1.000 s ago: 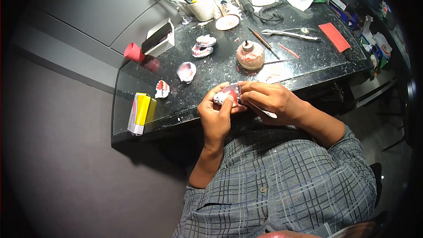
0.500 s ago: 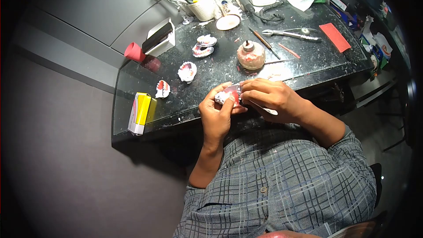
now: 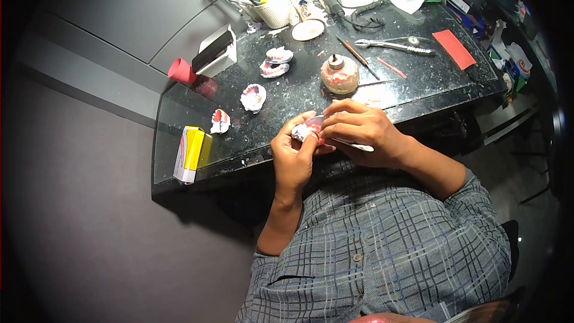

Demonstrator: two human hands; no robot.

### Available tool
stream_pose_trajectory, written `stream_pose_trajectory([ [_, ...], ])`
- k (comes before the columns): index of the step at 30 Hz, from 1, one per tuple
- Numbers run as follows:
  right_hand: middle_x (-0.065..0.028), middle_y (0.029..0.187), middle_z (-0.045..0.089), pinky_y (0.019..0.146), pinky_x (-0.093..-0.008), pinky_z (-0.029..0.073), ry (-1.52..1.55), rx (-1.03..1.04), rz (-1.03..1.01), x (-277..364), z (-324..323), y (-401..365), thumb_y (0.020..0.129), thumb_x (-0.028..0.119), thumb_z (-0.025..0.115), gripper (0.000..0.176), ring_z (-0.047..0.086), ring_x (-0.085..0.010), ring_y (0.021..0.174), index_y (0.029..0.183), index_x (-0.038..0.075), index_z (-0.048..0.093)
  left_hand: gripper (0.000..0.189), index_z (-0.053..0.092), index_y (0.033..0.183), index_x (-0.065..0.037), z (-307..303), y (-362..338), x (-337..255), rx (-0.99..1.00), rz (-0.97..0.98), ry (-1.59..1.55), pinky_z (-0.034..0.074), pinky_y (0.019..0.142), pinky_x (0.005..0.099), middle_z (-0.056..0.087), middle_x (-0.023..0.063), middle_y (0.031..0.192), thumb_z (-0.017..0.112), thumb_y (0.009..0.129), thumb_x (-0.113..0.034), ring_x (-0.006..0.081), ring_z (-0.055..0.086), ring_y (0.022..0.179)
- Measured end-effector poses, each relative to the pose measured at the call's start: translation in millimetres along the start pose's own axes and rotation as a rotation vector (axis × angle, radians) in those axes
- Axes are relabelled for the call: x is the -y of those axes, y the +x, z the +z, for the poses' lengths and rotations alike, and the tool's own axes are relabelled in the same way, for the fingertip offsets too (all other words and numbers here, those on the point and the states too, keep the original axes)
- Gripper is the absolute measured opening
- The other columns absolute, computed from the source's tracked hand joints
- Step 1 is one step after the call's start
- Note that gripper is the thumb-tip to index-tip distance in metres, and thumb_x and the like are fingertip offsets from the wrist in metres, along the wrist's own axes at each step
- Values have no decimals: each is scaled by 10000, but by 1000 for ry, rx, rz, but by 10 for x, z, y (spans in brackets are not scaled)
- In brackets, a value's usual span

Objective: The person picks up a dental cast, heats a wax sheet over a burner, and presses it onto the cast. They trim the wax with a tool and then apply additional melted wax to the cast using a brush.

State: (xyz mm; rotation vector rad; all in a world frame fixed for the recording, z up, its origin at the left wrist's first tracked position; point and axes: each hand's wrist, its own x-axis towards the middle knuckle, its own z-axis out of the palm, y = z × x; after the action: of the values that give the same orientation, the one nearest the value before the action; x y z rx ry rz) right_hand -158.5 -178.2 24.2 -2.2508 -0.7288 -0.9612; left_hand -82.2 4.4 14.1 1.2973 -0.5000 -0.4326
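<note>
Held cast [image 3: 300,133]: white, chalky, rough like plaster; its red part waxy. Desk top [image 3: 287,100]: black, glossy, reflective. Pliers [image 3: 397,47]: shiny metal. Red sheet [image 3: 454,51]: smooth, matt, wax-like. Cup [image 3: 181,72]: smooth plastic look. Shirt [image 3: 394,245]: matt woven cloth.

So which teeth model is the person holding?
The white and red model in the left hand, right beside the right hand; the other models sit on the black table, untouched.

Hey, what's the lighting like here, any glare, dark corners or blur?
Head view: glare whitens the black desk beside the round jar; corners fade to black, wide-lens style; the model in the left hand is too small to judge for sharpness.
</note>
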Motion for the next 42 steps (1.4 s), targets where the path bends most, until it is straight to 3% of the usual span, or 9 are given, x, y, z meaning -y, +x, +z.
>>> stream_pose_trajectory([
  [5, -62, 1055, 692, 797, -376, 591, 0, 12, 21, -6, 14, -3, 714, 36, 767, 301, 657, -284, 1055, 1000, 32, 676, 331, 558, 1289, 94, -10, -1, 20, 10, -5, -8, 670, 722, 352, 671, 167, 1099, 530, 960, 75, 187, 703, 895],
  [13, -93, 1008, 700, 839, -384, 580, 53, -92, 38, -17, 79, -23, 796, 38, 769, 240, 673, -303, 1015, 1018, 15, 681, 328, 558, 1284, 106, -21, 7, 34, 15, 12, 30, 670, 739, 365, 685, 171, 1045, 543, 961, 52, 185, 716, 830],
  [25, -64, 1012, 716, 807, -377, 589, 30, -100, 53, 15, 85, -22, 759, 59, 786, 266, 680, -298, 1014, 1011, 61, 701, 321, 576, 1268, 99, -8, 9, 13, 6, 8, -12, 665, 701, 332, 678, 161, 1061, 529, 950, 85, 165, 697, 852],
  [28, -52, 998, 716, 790, -374, 592, 36, -102, 33, 21, 83, -13, 746, 60, 786, 276, 681, -294, 1002, 1008, 74, 702, 318, 575, 1271, 100, -12, 2, 12, 6, 31, 68, 663, 758, 332, 681, 172, 1102, 510, 961, 76, 191, 719, 883],
  [33, -43, 987, 714, 781, -371, 593, 28, -116, 41, 17, 115, -17, 738, 60, 788, 269, 679, -295, 994, 992, 83, 703, 295, 597, 1257, 87, -23, 10, 37, -8, 27, 30, 657, 696, 313, 677, 153, 1061, 565, 965, 59, 160, 700, 850],
  [42, -45, 971, 712, 773, -371, 592, 27, -106, 63, 21, 113, -20, 751, 87, 795, 227, 674, -300, 992, 956, 73, 699, 295, 594, 1257, 90, -13, 16, 29, 1, 75, 65, 657, 714, 320, 675, 150, 1061, 566, 965, 60, 162, 701, 851],
])
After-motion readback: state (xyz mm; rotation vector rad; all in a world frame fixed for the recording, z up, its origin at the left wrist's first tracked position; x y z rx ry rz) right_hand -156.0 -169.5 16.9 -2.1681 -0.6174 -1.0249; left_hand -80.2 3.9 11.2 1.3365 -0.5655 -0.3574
